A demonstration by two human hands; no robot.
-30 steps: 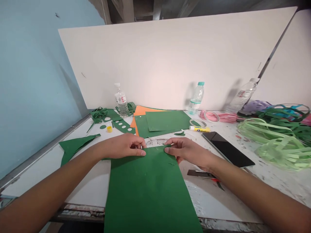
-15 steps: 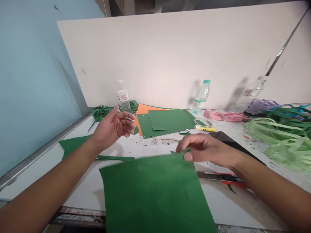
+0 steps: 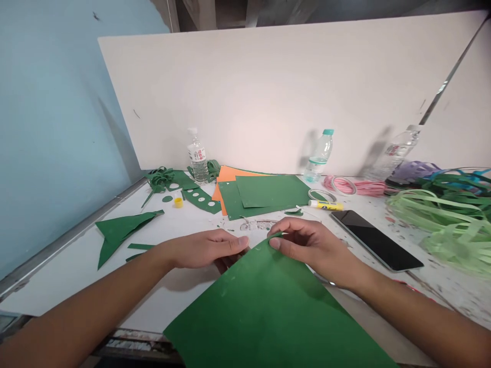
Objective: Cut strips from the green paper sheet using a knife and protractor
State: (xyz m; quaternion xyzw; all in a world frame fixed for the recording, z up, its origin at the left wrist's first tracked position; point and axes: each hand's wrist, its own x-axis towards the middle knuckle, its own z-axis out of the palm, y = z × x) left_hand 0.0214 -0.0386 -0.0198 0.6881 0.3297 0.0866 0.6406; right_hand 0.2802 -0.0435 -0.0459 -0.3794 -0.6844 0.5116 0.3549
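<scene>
Head view: your left hand (image 3: 209,249) & right hand (image 3: 307,244) both pinch the far corner of the green sheet (image 3: 268,306), lifted a bit off the desk (image 3: 76,266), near edge hanging toward you. Phone (image 3: 378,239) sits just right; green scraps (image 3: 118,230) left.

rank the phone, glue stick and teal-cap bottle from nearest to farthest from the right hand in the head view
From the right hand:
1. Phone, just to its right on the table.
2. Glue stick, behind the hand, beside the tape ring.
3. Teal-cap bottle, far back against the white board.
</scene>
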